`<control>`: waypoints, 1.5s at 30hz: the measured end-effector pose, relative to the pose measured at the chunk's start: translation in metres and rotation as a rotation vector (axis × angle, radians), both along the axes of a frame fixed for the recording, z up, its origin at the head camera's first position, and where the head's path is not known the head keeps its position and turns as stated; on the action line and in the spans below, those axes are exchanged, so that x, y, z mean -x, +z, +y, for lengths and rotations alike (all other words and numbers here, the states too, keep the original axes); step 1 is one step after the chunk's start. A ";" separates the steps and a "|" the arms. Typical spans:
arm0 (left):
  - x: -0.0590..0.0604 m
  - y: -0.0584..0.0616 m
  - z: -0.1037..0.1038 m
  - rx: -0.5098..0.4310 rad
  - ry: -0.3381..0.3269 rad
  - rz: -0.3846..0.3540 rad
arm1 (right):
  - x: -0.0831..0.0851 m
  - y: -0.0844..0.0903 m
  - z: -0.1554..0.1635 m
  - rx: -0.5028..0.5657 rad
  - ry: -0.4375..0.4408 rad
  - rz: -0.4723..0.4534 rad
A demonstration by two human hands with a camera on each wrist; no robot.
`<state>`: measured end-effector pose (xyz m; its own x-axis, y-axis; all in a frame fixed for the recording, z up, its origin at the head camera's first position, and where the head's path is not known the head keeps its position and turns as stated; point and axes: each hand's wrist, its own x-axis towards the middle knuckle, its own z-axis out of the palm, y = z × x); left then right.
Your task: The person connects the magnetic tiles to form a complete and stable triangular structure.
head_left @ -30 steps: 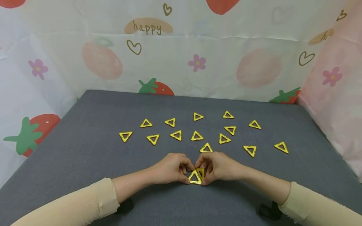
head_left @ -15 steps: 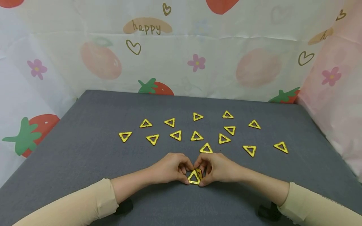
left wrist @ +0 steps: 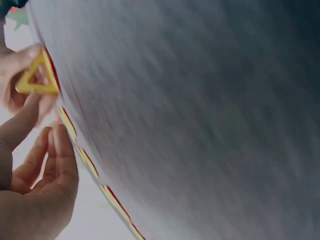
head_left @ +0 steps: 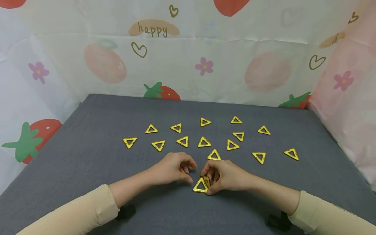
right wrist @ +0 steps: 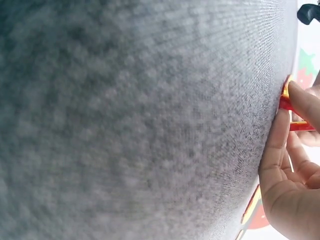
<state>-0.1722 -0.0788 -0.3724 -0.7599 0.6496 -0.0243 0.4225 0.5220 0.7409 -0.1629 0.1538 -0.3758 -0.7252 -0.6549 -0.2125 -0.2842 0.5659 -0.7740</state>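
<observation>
Two yellow triangular frame tiles with red edges stand joined in front of me. The front triangle tile [head_left: 199,190] faces me, and a second triangle tile [head_left: 207,179] meets its right side at an angle, partly hidden behind it. My right hand [head_left: 229,176] pinches the pair at the right, index finger at the top and thumb at the lower right corner. Just left of them my left hand [head_left: 171,167] holds nothing, its fingers loosely bent and apart from the tiles. In the right wrist view, red tile edges [right wrist: 302,126] show by the right fingers.
Several more yellow triangle tiles lie flat and scattered beyond the hands, the closest tile [head_left: 214,158] right behind the right hand. Others reach from a left tile [head_left: 130,146] to a right tile [head_left: 295,157]. A printed cloth [head_left: 176,71] hangs behind the grey tabletop [head_left: 88,156].
My left hand has let go of the front tile and drawn back left and slightly away. The right-hand tile has turned to stand more steeply against the front one, still in my right hand.
</observation>
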 end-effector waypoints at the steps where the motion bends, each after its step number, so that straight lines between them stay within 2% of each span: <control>1: 0.001 0.001 -0.002 -0.001 0.011 0.004 | 0.000 0.000 0.000 0.001 -0.001 0.000; 7: 0.011 0.009 -0.021 -0.022 0.100 0.022 | 0.000 -0.001 0.000 0.004 0.002 0.010; 13: 0.028 0.020 -0.045 -0.036 0.220 0.069 | 0.000 -0.001 0.001 0.008 0.001 0.015; 17: 0.037 0.027 -0.059 -0.036 0.288 0.062 | 0.000 -0.002 0.001 0.014 0.011 0.015; 20: 0.044 0.025 -0.068 -0.019 0.323 0.080 | 0.000 -0.002 0.002 0.017 0.012 0.017; 24: 0.051 0.016 -0.078 0.026 0.360 0.135 | 0.000 -0.003 0.002 0.019 0.014 0.014; 31: 0.061 0.000 -0.089 0.105 0.374 0.187 | 0.001 -0.002 0.002 0.020 0.015 0.010; 36: 0.064 -0.009 -0.091 0.165 0.349 0.221 | 0.001 -0.002 0.003 0.020 0.020 0.007; 45: 0.063 -0.014 -0.088 0.195 0.317 0.226 | 0.002 -0.001 0.004 0.009 0.021 0.009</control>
